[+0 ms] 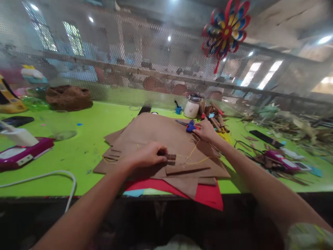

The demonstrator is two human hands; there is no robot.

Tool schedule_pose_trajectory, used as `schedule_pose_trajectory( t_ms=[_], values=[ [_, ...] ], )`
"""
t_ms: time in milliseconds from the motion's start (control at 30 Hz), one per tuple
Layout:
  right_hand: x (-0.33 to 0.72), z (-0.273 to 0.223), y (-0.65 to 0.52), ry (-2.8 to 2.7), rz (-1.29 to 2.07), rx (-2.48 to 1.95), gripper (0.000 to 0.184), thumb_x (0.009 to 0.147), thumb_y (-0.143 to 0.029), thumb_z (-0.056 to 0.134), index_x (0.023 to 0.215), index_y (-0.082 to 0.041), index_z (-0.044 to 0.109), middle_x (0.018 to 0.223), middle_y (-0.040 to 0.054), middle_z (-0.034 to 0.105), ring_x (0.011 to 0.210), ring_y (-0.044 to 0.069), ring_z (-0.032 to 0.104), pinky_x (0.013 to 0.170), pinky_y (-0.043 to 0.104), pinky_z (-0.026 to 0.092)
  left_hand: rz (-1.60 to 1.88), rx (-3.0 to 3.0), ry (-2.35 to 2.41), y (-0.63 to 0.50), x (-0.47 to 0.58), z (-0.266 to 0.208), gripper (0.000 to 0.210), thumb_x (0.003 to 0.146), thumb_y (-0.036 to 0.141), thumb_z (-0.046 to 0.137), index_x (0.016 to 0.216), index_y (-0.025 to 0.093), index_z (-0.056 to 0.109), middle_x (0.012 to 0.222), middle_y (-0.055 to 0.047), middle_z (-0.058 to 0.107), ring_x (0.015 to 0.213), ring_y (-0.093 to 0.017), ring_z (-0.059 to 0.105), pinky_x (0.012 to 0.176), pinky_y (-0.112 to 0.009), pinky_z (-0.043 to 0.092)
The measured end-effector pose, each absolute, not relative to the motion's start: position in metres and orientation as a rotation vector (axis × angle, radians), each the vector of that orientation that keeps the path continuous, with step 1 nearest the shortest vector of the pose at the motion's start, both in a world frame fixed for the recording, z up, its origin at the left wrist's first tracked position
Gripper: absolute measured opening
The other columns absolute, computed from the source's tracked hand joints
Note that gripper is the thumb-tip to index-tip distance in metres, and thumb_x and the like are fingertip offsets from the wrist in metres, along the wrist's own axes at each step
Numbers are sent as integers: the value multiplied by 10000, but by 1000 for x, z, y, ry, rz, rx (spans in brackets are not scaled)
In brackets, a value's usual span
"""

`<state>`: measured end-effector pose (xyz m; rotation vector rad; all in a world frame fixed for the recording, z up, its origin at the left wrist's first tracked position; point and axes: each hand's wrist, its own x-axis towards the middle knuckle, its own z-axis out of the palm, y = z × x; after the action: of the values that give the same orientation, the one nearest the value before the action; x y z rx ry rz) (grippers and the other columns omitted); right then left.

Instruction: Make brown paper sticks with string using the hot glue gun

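Note:
My left hand point(151, 153) is closed on one end of a small dark brown strip point(171, 157), low over a pile of brown paper sheets point(156, 130). At the far right of the pile, the fingers of my right hand point(206, 130) are at the handles of a pair of scissors point(191, 126), blue with some red. Their blades point left. Thin yellow string point(194, 150) runs loosely across the paper between my hands. A folded brown paper strip point(187, 169) lies near the front of the pile, and red paper point(209, 196) sticks out underneath.
Behind the scissors stand a whitish jar point(192, 107), a small blue pot point(178, 109) and a heap of scraps point(214, 116). Purple power strips point(23, 152) lie left and right, with a white cable point(70, 175) at left. A wire mesh point(156, 62) rises behind the green table point(90, 128).

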<state>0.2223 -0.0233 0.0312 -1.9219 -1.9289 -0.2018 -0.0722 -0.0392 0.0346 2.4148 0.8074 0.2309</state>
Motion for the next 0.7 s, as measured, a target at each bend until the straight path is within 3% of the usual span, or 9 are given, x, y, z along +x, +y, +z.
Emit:
schedule_pose_trajectory(
  t_ms=[67,167,333,467,700],
  values=[
    [206,32,-40,-1910,14,-1717,291,836,-302,527,1017,-125,670,1049,121,673,975,226,599,864,339,448,232,2407,799,-41,-72,38,227,781,349,519,859,177,644,791,-7,644,697,-153,536,620,-248,372],
    [176,34,-66,-1955,613,-1349,329,856,-356,507,1062,-138,641,993,98,697,917,199,636,811,322,482,269,2397,774,-42,-72,40,227,795,351,510,877,180,634,808,-6,643,731,-157,542,644,-250,388],
    [149,33,-92,-1879,1180,-1258,464,924,-452,366,1193,-117,542,776,75,706,641,149,633,641,290,491,309,2433,755,-37,-74,35,238,800,356,518,891,173,639,824,-23,646,748,-160,545,680,-262,404],
    [157,34,-99,-1952,972,-1419,473,925,-446,348,1142,-103,590,618,30,657,478,119,533,500,236,415,270,2473,800,-41,-75,40,226,820,353,508,876,179,641,810,-13,651,718,-145,542,644,-248,383],
    [191,34,-120,-2262,219,-1586,336,873,-372,473,1003,-152,691,756,65,720,666,170,627,602,245,417,235,2635,968,-65,-79,43,208,834,346,518,876,198,658,776,-9,658,668,-137,544,574,-230,338]
  ],
)
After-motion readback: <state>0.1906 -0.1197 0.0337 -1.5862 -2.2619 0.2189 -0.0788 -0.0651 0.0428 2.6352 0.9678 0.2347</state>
